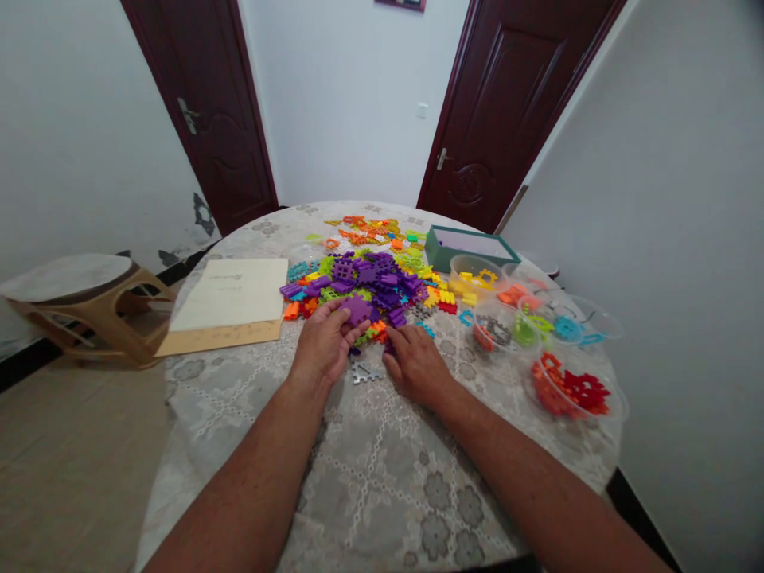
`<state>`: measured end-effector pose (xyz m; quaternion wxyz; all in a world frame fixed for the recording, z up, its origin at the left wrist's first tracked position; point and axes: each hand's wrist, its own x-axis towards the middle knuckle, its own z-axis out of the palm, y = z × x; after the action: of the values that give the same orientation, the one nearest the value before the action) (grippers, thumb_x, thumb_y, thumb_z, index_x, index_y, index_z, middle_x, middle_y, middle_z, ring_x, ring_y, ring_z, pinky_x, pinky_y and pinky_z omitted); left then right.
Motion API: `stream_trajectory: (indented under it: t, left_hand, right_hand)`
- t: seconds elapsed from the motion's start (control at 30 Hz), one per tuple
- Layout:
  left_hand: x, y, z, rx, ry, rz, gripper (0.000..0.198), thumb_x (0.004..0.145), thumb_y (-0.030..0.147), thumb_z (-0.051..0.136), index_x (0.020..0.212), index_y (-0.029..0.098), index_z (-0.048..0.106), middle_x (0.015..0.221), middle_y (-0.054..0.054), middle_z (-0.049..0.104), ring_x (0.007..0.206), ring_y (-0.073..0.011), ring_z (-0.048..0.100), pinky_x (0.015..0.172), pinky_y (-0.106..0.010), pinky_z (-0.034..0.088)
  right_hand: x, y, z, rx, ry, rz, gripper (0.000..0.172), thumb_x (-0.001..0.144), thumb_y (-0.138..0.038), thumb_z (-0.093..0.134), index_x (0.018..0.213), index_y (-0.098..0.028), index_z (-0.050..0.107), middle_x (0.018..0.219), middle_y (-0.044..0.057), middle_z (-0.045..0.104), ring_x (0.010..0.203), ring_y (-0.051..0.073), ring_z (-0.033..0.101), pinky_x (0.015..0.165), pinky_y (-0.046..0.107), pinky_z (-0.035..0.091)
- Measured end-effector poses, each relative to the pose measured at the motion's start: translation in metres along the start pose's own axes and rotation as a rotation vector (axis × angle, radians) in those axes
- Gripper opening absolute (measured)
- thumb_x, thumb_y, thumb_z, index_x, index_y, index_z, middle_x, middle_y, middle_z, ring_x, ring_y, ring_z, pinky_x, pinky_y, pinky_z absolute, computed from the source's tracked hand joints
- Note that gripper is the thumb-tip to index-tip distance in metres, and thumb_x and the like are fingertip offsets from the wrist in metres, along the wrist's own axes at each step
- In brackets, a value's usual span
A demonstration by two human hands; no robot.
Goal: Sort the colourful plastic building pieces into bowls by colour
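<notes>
My left hand [325, 338] is closed on a flat purple building piece [356, 309] with notched edges, pinched between thumb and fingers. To its right, my right hand [415, 362] lies low over the table with curled fingers. A bit of dark purple plastic shows between its thumb and forefinger; most of that piece is hidden. Just beyond both hands rises a heap of interlocking pieces [379, 274], mostly purple, with green, orange, yellow and blue ones around it. A grey notched piece [365, 372] lies on the cloth between my hands, beside some orange pieces [378, 329].
Clear plastic tubs on the right hold pieces sorted by colour, among them a tub of red and orange pieces [566, 390] and a yellow one [474, 278]. Behind them stands a green box [445, 256]. An open notebook [232, 293] lies left on the patterned tablecloth [370, 493].
</notes>
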<state>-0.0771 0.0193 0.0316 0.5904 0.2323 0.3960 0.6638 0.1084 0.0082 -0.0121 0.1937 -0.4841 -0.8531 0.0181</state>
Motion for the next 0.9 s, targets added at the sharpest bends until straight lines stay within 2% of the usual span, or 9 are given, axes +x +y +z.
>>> stream_trajectory:
  t: [0.07,0.17,0.23,0.37,0.43,0.5,0.6,0.73,0.9]
  left_hand:
    - [0.000,0.000,0.000,0.005,-0.001,-0.005,0.025,0.080,0.010,0.064,0.105,0.018,0.061,0.101,-0.006,0.072,0.087,-0.0155,0.072,0.086,-0.037,0.065]
    - [0.000,0.000,-0.001,0.021,-0.004,-0.026,0.028,0.080,0.009,0.063,0.107,0.018,0.062,0.098,-0.006,0.073,0.084,-0.0150,0.072,0.084,-0.036,0.065]
    - [0.000,-0.001,-0.001,0.035,-0.012,-0.046,0.028,0.081,0.008,0.062,0.107,0.017,0.061,0.094,-0.006,0.073,0.080,-0.0147,0.072,0.083,-0.036,0.065]
    - [-0.002,-0.004,-0.002,0.079,-0.051,-0.121,0.027,0.083,0.007,0.062,0.109,0.014,0.062,0.098,-0.010,0.074,0.080,-0.0167,0.073,0.080,-0.036,0.065]
    - [-0.004,-0.006,-0.002,0.112,-0.094,-0.179,0.028,0.083,0.009,0.065,0.111,0.014,0.063,0.101,-0.011,0.074,0.081,-0.0179,0.073,0.079,-0.037,0.065]
    - [-0.007,-0.007,-0.002,0.143,-0.141,-0.238,0.031,0.083,0.012,0.070,0.113,0.015,0.063,0.101,-0.012,0.074,0.080,-0.0185,0.073,0.080,-0.038,0.065]
    - [-0.012,-0.008,-0.001,0.176,-0.225,-0.299,0.035,0.082,0.015,0.074,0.115,0.014,0.064,0.104,-0.013,0.074,0.084,-0.0194,0.074,0.081,-0.037,0.064]
    - [-0.014,-0.010,-0.002,0.219,-0.328,-0.285,0.037,0.080,0.013,0.077,0.116,0.013,0.068,0.112,-0.014,0.073,0.096,-0.0202,0.072,0.084,-0.033,0.063]
    - [-0.011,-0.010,-0.004,0.235,-0.324,-0.266,0.041,0.081,0.011,0.075,0.121,0.014,0.067,0.113,-0.014,0.073,0.093,-0.0192,0.071,0.080,-0.034,0.065]
  right_hand:
    - [-0.001,0.004,-0.003,0.014,0.014,0.033,0.043,0.096,-0.031,0.063,0.136,-0.015,0.061,0.121,0.016,0.065,0.114,0.031,0.055,0.102,0.045,0.046]
    - [-0.005,0.013,-0.006,0.091,-0.013,0.022,0.023,0.099,-0.025,0.059,0.118,-0.018,0.071,0.104,0.010,0.069,0.102,0.025,0.060,0.093,0.037,0.048]
    - [-0.006,0.018,-0.006,0.148,0.006,0.016,0.018,0.099,-0.022,0.057,0.109,-0.019,0.073,0.096,0.008,0.068,0.095,0.022,0.062,0.087,0.034,0.049]
    - [-0.007,0.020,-0.008,0.289,0.269,-0.014,0.021,0.099,-0.021,0.058,0.116,-0.019,0.071,0.097,0.008,0.067,0.090,0.021,0.064,0.083,0.034,0.052]
    - [-0.005,0.016,-0.010,0.358,0.399,-0.065,0.027,0.100,-0.019,0.056,0.124,-0.021,0.068,0.102,0.009,0.066,0.094,0.021,0.064,0.086,0.035,0.053]
    - [-0.004,0.013,-0.010,0.376,0.468,-0.120,0.032,0.101,-0.017,0.053,0.130,-0.024,0.066,0.108,0.009,0.064,0.100,0.021,0.063,0.089,0.036,0.054]
    - [-0.002,0.010,-0.005,0.342,0.448,-0.199,0.036,0.101,-0.014,0.052,0.133,-0.026,0.065,0.111,0.010,0.064,0.105,0.023,0.062,0.091,0.040,0.055]
    - [-0.002,0.010,0.002,0.337,0.350,-0.273,0.044,0.099,-0.011,0.051,0.139,-0.025,0.060,0.119,0.011,0.064,0.113,0.025,0.059,0.098,0.045,0.054]
    - [-0.004,0.010,-0.004,0.377,0.305,-0.323,0.054,0.098,-0.015,0.054,0.151,-0.026,0.048,0.143,0.013,0.058,0.133,0.026,0.054,0.112,0.050,0.048]
